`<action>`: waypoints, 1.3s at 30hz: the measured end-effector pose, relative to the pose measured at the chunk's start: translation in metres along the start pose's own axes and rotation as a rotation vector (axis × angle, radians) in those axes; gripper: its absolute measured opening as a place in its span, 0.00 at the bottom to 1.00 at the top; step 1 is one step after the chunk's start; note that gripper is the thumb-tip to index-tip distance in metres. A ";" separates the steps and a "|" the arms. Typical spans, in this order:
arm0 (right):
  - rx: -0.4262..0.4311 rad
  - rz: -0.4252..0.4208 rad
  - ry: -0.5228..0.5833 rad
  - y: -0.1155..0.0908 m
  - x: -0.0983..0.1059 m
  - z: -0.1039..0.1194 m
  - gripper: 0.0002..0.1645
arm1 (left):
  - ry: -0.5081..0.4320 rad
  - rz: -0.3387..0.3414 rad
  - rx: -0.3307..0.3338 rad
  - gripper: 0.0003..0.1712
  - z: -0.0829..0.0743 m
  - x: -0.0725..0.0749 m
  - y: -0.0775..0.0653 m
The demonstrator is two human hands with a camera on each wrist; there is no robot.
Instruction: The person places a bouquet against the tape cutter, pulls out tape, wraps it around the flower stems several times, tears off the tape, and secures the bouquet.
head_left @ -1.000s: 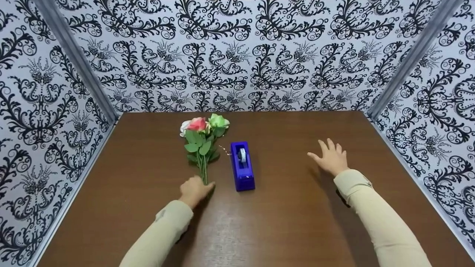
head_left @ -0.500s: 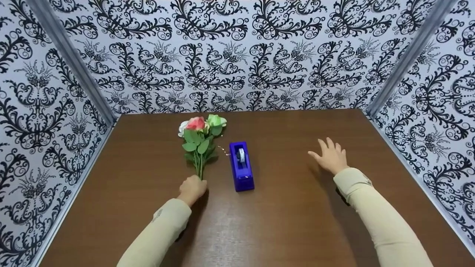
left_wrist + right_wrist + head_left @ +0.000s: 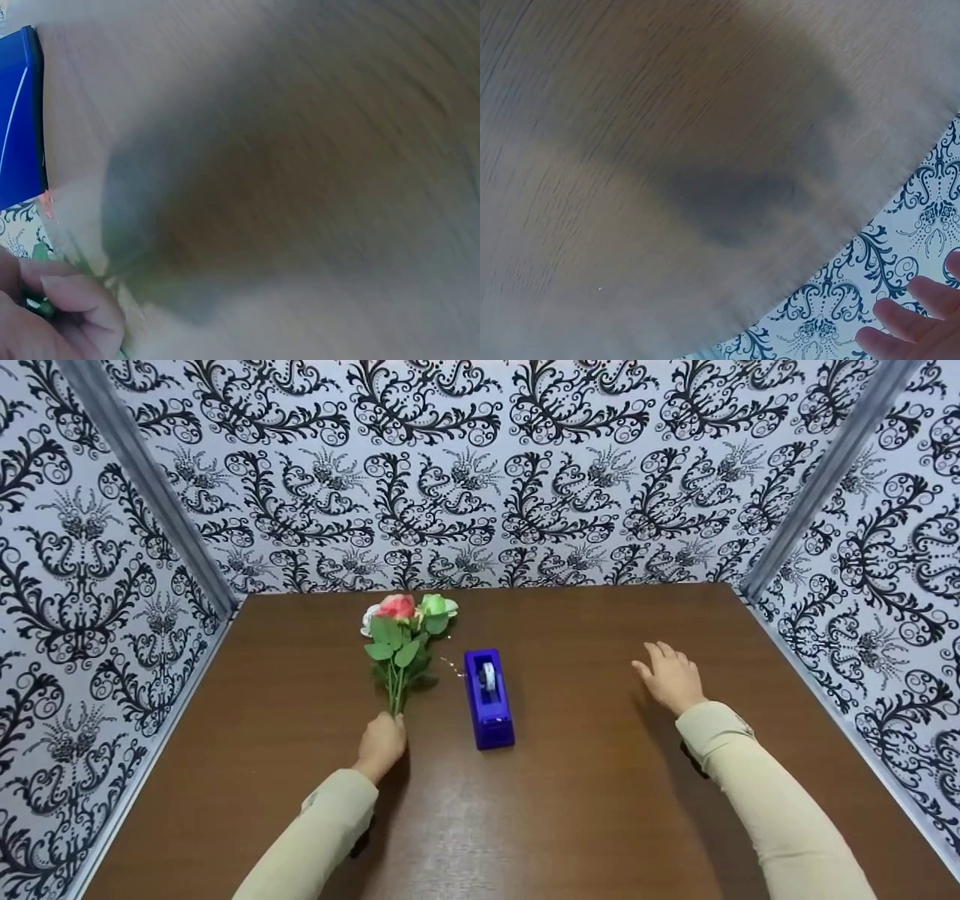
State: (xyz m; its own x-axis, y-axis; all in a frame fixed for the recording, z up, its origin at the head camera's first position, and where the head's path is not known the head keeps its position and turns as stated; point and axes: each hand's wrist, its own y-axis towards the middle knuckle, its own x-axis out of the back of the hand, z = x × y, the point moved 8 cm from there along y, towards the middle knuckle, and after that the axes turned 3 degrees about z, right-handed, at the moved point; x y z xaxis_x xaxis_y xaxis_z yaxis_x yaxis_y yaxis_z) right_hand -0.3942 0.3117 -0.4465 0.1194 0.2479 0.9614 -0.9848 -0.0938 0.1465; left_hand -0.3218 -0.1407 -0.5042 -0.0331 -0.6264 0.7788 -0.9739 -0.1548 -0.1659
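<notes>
Shifted left since the earlier head frames: my left hand [image 3: 381,742] and the stems [image 3: 395,690] it grips, now standing further off from the dispenser [image 3: 490,701], which looks unmoved. Flowers [image 3: 396,619]: left of the dispenser, heads beyond its far end. Whether they rest on the table [image 3: 585,810] or hang just above it, I cannot tell.

Risks, in my judgement. Only the lower stems are held, so the heavy heads could swing or droop if I turn my wrist. A stem outside my grip, which I cannot rule out, could slip free. Leaves could snag the pale specks [image 3: 452,666] just left of the dispenser if I sweep right.

Pose: left forearm angled forward, back of the hand up, thumb and fingers curled round the stems, near side of the dispenser's left. Right hand [image 3: 673,679] well right of the dispenser, palm down, fingers loosely bent, holding nothing; contact with the table cannot be confirmed. Hands well apart.
</notes>
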 end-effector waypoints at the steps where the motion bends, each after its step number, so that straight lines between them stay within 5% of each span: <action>1: 0.005 -0.009 -0.001 0.000 0.001 0.000 0.30 | 0.000 -0.029 -0.005 0.18 -0.001 0.003 0.000; 11: 0.048 -0.073 -0.021 -0.002 0.010 0.004 0.29 | 0.071 -0.221 -0.130 0.17 -0.016 0.032 -0.007; 23: 0.020 -0.051 0.000 -0.008 0.018 -0.008 0.28 | 0.116 -0.302 -0.296 0.16 -0.047 0.068 -0.028; 30: 0.015 -0.079 0.004 -0.009 0.030 -0.017 0.28 | 0.096 -0.329 -0.400 0.15 -0.064 0.077 -0.046; 39: -0.032 0.001 0.112 -0.015 0.039 -0.021 0.33 | 0.039 -0.356 -0.605 0.11 -0.092 0.077 -0.078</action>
State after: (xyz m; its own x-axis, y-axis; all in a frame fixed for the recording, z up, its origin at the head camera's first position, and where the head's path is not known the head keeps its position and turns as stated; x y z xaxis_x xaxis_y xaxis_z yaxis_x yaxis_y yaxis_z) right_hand -0.3779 0.3433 -0.4162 0.1057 0.3540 0.9292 -0.9886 -0.0636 0.1366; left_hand -0.2697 -0.1064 -0.3754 0.3136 -0.5868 0.7465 -0.8808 0.1139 0.4596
